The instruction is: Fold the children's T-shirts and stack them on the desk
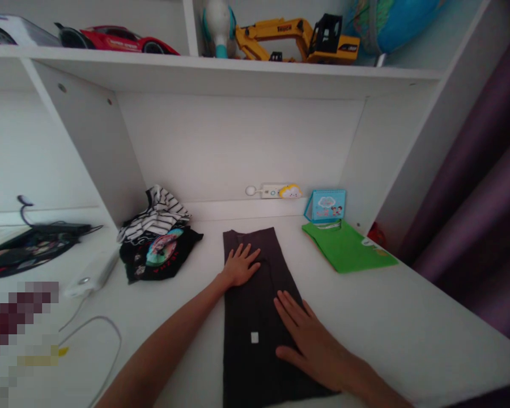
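Observation:
A dark grey garment [255,317] lies folded into a long strip on the white desk [408,317], with a small white tag near its lower middle. My left hand [240,265] rests flat on its upper left part, fingers spread. Flat on the lower right part of the cloth lies my right hand [308,334], fingers stretched out toward the far end. Neither hand holds anything.
A pile of clothes [157,243], striped and black, sits at the left. A folded green shirt [346,246] lies at the right below a small blue calendar [326,205]. A power strip [274,191] is at the back wall. Toy cars and an excavator [297,39] stand on the shelf. Cables lie at the left.

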A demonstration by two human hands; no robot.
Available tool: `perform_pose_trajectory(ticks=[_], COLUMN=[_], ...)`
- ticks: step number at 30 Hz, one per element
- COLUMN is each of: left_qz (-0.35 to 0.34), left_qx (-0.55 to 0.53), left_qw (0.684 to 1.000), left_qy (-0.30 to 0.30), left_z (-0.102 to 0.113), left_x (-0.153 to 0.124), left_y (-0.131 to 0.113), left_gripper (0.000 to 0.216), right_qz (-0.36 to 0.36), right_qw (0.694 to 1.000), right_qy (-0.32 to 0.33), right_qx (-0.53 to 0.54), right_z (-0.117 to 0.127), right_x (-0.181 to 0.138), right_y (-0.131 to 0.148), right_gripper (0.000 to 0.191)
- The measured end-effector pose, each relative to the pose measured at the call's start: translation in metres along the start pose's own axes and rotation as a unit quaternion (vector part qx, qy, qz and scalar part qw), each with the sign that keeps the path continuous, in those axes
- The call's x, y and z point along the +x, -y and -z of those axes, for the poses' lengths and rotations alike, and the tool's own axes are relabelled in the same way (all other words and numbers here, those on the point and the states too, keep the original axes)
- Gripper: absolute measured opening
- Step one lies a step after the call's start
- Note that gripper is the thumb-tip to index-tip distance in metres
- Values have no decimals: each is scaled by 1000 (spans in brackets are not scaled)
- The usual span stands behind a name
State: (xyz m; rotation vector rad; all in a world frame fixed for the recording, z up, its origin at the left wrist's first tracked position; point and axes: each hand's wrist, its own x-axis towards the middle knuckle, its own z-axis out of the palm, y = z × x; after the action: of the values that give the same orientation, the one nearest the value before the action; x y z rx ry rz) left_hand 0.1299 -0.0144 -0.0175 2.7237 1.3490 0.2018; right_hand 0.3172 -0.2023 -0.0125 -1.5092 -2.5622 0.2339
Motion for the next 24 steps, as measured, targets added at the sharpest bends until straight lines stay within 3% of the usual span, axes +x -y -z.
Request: perform_pose_trajectory(ticks=[5,8,10,13,15,17,20,24], left_qz=[17,18,16,9,-12,-57,-129,-199], left_qx=[9,9,1,-8,-12,-6,47,134], left_qw=[1000,999,999,999,996,993,989,968], left_qy=[-21,-41,-30,39,88,100,57,-74], left_z=[9,17,24,33,36,31,15,0], left_x=[-5,-24,-51,-109,-152,-190,-229,-251], left_y=[-13,-31,-45,-65,-76,-82,-82,-79], left_gripper=[54,60,66,75,78,79,75,53], right_qz=[140,146,97,36,43,65,92,145], right_qw=[988,988,995,998,998,994,976,945], right_qy=[-60,-41,-27,-40,-52,-72,-147,-220], right_qx=[-35,3,25,13,-10,-50,-132,-194], right_z=[-32,-25,-10,3,-1,-12,-27,-25], right_x=[-52,-67,-75,-82,-85,-86,-89,-100], right_y=[15,17,17,15,12,10,7,9], right_gripper=[67,65,69,77,78,82,74,53])
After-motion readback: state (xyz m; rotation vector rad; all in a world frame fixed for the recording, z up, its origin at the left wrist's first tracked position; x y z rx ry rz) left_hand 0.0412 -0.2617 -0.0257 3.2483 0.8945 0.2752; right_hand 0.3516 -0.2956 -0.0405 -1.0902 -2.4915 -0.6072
